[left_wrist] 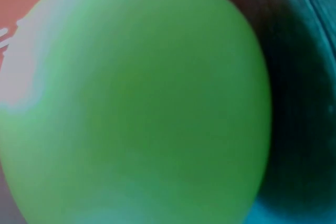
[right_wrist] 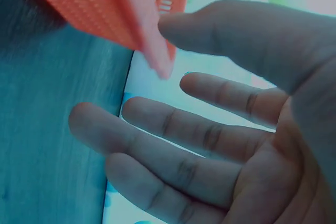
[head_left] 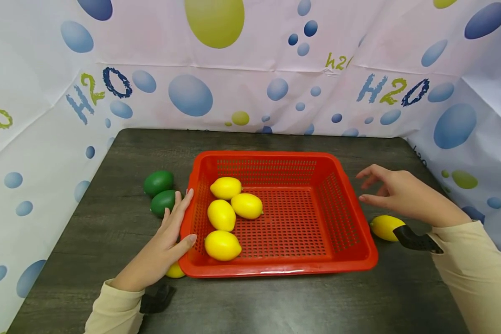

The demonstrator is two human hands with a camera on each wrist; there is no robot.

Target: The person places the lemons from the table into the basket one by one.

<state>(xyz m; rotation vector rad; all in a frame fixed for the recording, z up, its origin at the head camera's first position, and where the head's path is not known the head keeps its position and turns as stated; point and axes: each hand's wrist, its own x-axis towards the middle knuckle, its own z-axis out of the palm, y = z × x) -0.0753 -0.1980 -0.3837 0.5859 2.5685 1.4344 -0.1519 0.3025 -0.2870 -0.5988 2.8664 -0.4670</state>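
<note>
Filling the left wrist view is a green-tinted round shape (left_wrist: 136,108), which we take to be the half-hidden lemon (head_left: 175,271) beneath the left wrist. Going rightward from the far left, we see two green fruits (head_left: 158,183) on the table (head_left: 254,306), the nearer one partly covered by fingertips. We find the left hand (head_left: 164,248) laid along the left rim of the red basket (head_left: 275,270), fingers mostly straight, thumb spread over the edge; it seems to steady the basket rather than grasp it. Inside, four lemons (head_left: 221,215) lie toward the left end, three of them close together. Beyond the right rim, the right hand (head_left: 401,190) hovers with loosely bent fingers, thumb apart, holding nothing, perhaps poised near the outer lemon (head_left: 384,227) on the table just beside the basket. A dark wrist strap (head_left: 415,240) covers that lemon's end.
</note>
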